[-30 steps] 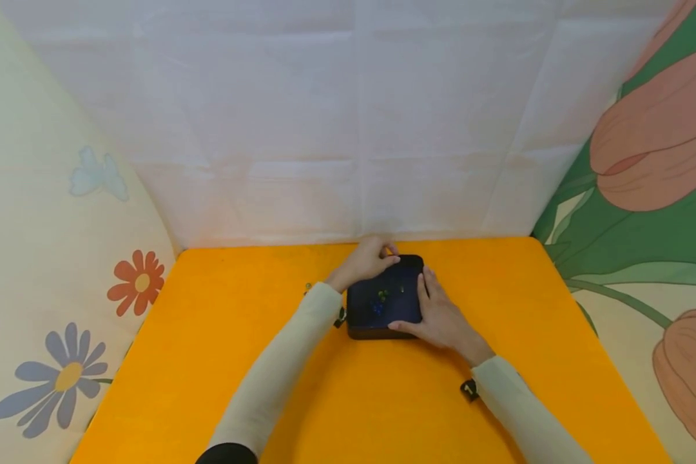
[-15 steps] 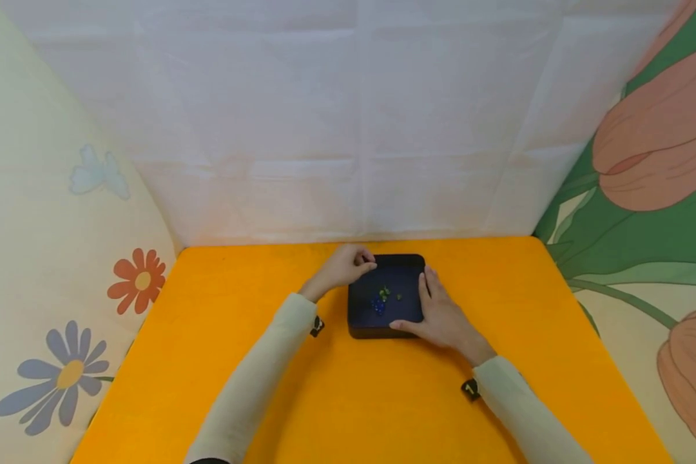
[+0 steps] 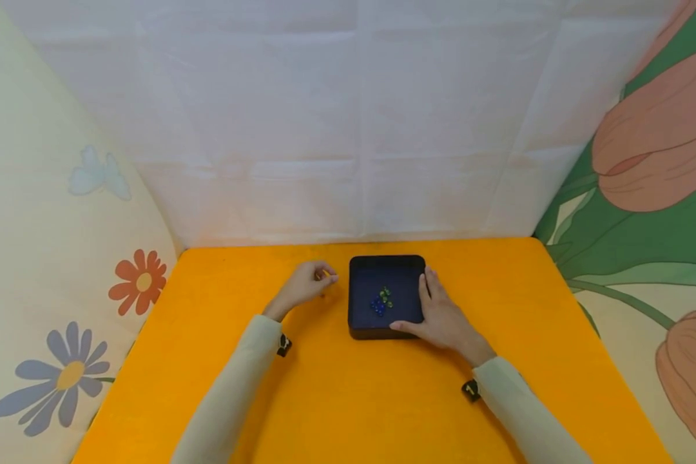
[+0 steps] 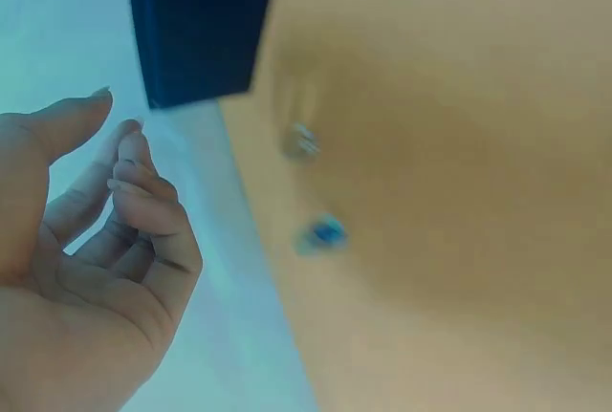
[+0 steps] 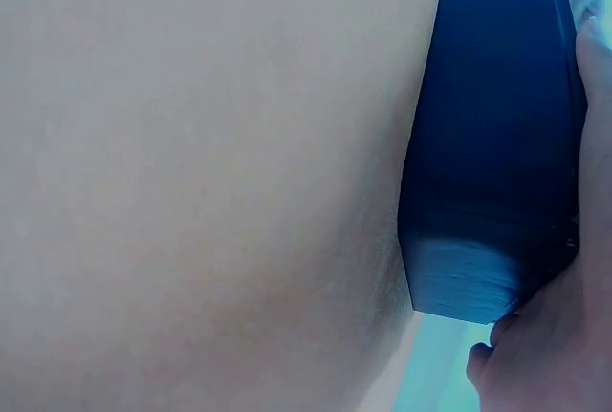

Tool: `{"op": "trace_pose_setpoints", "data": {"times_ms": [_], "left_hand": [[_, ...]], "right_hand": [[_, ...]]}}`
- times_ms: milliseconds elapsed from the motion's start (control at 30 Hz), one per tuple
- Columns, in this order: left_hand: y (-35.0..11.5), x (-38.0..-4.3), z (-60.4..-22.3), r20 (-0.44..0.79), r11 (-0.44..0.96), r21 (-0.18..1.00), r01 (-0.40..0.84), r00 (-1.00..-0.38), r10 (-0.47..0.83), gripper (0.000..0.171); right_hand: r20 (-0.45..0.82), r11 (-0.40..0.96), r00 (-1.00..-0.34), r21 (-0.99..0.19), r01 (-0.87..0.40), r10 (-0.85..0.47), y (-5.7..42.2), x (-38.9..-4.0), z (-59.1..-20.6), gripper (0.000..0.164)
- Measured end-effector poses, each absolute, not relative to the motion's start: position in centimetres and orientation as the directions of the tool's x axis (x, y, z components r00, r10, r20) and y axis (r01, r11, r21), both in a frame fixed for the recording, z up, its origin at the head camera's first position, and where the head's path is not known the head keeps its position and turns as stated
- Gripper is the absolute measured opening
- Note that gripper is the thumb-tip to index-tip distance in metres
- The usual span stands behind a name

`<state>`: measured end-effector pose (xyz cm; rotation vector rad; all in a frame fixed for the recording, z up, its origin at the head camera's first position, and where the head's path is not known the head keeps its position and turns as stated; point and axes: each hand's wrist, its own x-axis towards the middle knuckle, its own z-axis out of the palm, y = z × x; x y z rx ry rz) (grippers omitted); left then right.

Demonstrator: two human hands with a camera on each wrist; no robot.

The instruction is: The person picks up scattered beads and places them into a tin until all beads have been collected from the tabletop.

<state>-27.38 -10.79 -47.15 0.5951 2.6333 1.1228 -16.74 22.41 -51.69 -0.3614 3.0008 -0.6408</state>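
Observation:
In the head view a black square tray (image 3: 362,332) lies on the orange table. Several small glass marbles, blue (image 3: 377,305) and yellow-green (image 3: 386,296), sit together inside it. My right hand (image 3: 441,316) holds the tray's front right corner, thumb along the front rim and fingers along the right side. Left of the tray my left hand (image 3: 304,287) hovers over the table, fingers loosely bent and holding nothing. Below it, the left wrist view shows a clear marble (image 4: 302,140) and a blue one (image 4: 325,233), both blurred, on the table.
The orange tabletop (image 3: 348,399) ends at a white cloth backdrop (image 3: 278,129). Flower-printed cloths stand at the left (image 3: 35,225) and right (image 3: 644,258). A black numbered tag (image 3: 471,390) is on the right sleeve.
My left hand has moved from over the tray's far rim to the left and nearer. A yellow-green marble in the tray has rolled over to the others. The right hand stays put.

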Motion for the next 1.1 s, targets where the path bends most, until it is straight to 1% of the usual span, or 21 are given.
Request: {"op": "trace_pose_setpoints", "data": {"times_ms": [200,433,633,833,1100], "left_hand": [[-14.1,-26.9,-48.8,0.003,0.663,0.699,0.269,-0.928,0.373,0.026],[-16.4,-26.4,-50.0,-0.014,0.704,0.666,0.246,-0.94,0.342,0.032],[-16.9,-25.8,-50.6,-0.042,0.732,0.645,0.22,-0.946,0.321,0.035],[-16.8,-25.6,-50.7,-0.061,0.733,0.651,0.197,-0.949,0.309,0.032],[-16.4,-25.6,-50.9,-0.058,0.729,0.654,0.202,-0.947,0.315,0.029]], "right_hand": [[-0.006,0.888,-0.971,-0.404,-0.217,-0.24,22.4,-16.7,-51.7,0.132],[-0.001,0.888,-0.971,-0.405,-0.217,-0.238,22.4,-16.7,-51.8,0.132],[-0.002,0.888,-0.972,-0.407,-0.215,-0.236,22.4,-16.8,-51.7,0.133],[-0.016,0.887,-0.972,-0.414,-0.206,-0.233,22.5,-16.8,-51.5,0.134],[-0.015,0.889,-0.972,-0.408,-0.208,-0.235,22.6,-16.9,-51.6,0.134]]}}
